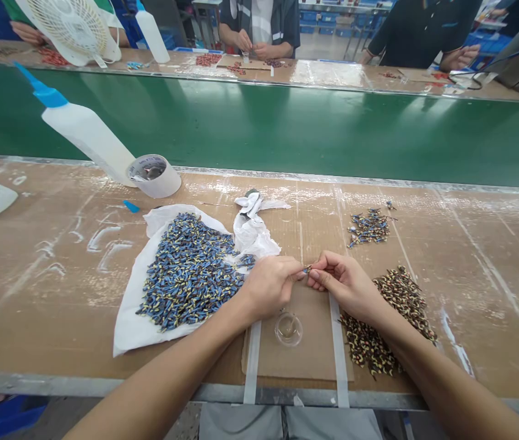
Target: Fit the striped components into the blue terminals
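Above the taped brown cardboard pad (314, 357), left hand (269, 286) and right hand (347, 285) pinch one tiny blue-and-yellow component (308, 269) between fingertips. Judged light, stiff, easily dropped; grip its ends.

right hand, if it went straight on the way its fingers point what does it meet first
The small blue part pinched at its fingertips, then probably the left hand holding it too.

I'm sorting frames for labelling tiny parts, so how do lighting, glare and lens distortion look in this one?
Head view: light is even, shadows soft; pale glare streaks the green belt and the bench top; wide-angle lens bows the belt's edges; left hand and right hand are sharp, yet the small piece they pinch is too tiny to resolve.
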Tool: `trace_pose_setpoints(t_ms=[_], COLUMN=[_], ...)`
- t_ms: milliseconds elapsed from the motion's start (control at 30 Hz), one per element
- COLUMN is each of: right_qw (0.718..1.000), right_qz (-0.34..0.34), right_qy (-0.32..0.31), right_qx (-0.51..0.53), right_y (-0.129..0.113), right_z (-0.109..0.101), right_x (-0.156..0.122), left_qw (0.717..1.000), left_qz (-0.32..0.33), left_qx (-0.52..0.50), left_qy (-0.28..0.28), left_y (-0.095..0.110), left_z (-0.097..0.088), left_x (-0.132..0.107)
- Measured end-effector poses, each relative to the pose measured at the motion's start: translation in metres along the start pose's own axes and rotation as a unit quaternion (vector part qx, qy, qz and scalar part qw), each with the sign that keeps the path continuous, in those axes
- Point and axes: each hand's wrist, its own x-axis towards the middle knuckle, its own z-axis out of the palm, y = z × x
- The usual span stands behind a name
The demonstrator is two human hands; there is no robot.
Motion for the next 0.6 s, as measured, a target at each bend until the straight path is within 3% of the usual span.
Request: trace_pose_setpoints(t_ms=[433, 600], right_qw=[1.000, 1.000], right_qz=[-0.001, 0.008], right_qy=[-0.014, -0.017], right_qx=[-0.017, 0.015], right_y=[0.000, -0.011], right_z=[0.000, -0.001], right_x=[0.002, 0.001], left_qw=[0.999, 0.998], left_qz=[0.002, -0.040], left_qx=[0.033, -0.005], left_qy=[-0.026, -0.053], left_y=[0.000, 0.007], left_z=[-0.001, -0.015], left_x=[0.002, 0.002])
